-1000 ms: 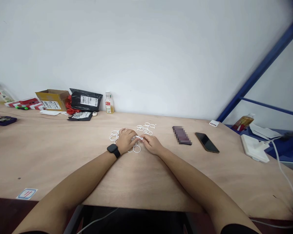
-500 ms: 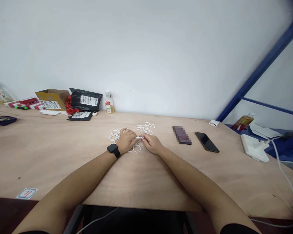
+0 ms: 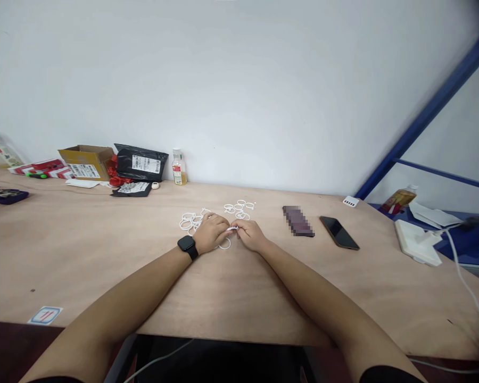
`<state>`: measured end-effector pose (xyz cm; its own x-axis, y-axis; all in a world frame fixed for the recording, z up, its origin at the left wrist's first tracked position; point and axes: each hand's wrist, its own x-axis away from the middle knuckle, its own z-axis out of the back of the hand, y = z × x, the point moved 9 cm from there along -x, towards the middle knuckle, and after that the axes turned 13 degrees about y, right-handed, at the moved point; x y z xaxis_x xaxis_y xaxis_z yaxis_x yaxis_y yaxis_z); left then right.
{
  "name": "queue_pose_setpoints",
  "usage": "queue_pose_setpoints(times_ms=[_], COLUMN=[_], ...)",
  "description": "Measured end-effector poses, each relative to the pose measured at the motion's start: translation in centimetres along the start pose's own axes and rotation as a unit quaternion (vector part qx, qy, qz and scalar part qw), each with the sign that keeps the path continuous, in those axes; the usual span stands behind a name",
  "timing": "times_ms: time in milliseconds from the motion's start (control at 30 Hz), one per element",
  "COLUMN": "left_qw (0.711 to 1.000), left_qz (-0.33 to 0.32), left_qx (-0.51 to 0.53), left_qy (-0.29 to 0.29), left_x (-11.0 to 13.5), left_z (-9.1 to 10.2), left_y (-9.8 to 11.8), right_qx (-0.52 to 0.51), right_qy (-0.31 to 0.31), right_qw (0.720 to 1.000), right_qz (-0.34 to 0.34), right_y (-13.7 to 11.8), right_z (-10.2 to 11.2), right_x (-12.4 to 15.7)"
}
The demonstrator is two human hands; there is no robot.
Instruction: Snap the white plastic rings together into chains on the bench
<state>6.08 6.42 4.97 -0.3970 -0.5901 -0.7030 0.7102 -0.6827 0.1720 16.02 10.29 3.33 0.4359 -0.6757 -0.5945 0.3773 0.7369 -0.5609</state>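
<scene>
At the middle of the table, my left hand and my right hand meet at the fingertips. Both pinch a small white plastic ring, seen nearly edge-on and partly covered by fingers. A loose pile of white rings lies left of my left hand, part of it hidden behind that hand. Just beyond my fingers is a second cluster of white rings, some with a small eyelet. One more ring lies flat below my left fingers. A black watch is on my left wrist.
To the right lie a pixelated dark object, a phone and a white power strip with a cable. Along the wall stand a cardboard box, a black mailing bag and a juice bottle.
My left hand has shifted slightly to the right, closer to my right hand. The pinched ring sits a little lower and more covered. The loose rings lie as before.
</scene>
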Motion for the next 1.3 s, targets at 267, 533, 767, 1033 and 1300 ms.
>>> queue_pose_setpoints(times_ms=[267,533,767,1033,1300], left_qw=[0.997,0.993,0.995,0.995,0.993], left_qz=[0.047,0.097,0.090,0.083,0.098], left_qx=[-0.028,-0.038,-0.025,-0.028,-0.024], left_qy=[0.053,0.056,0.045,0.040,0.067], left_x=[0.1,0.3,0.3,0.2,0.4], left_z=[0.8,0.7,0.4,0.5,0.8], left_y=[-1.4,-2.5,-2.5,-2.4,-2.8], right_qx=[0.070,0.280,0.303,0.240,0.147], right_qy=[0.061,-0.001,-0.018,0.023,0.013], right_qw=[0.995,0.957,0.949,0.970,0.977], right_qz=[-0.037,-0.069,-0.086,-0.036,0.156], right_y=[2.6,5.6,5.5,4.0,-2.3], right_z=[1.4,1.9,1.3,1.5,0.1], right_x=[-0.5,-0.5,-0.3,-0.7,-0.3])
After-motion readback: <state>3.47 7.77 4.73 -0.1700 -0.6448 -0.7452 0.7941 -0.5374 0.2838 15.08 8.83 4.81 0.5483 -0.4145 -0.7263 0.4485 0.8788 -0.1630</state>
